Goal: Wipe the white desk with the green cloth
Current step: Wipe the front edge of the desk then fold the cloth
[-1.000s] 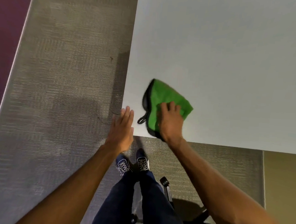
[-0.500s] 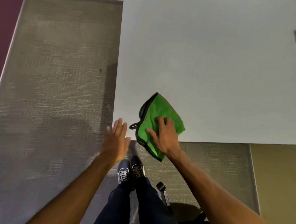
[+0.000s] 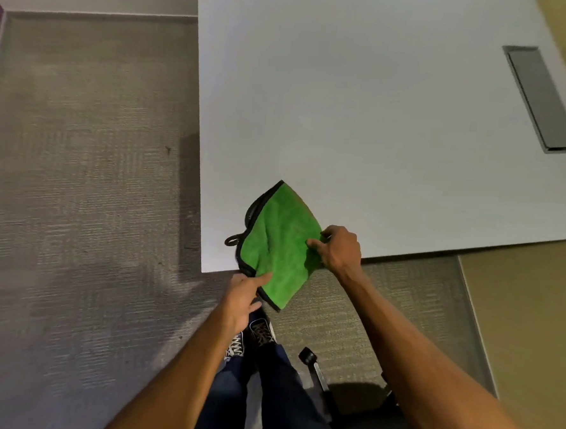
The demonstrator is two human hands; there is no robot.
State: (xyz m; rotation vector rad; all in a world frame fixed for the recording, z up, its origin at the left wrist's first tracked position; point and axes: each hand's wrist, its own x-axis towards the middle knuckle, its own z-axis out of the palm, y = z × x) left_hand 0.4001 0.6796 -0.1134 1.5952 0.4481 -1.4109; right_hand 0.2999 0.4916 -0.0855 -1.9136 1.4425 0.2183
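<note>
Two hands, green cloth, white desk

fuzzy green cloth, smooth matt white desk

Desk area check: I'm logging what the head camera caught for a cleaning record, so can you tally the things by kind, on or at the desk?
Desks: 1, the white desk
Cloths: 1, the green cloth, partly hanging over the near edge
Cable hatches: 1, the grey hatch
Hands on the cloth: 2, left hand, right hand
Total: 5
</note>
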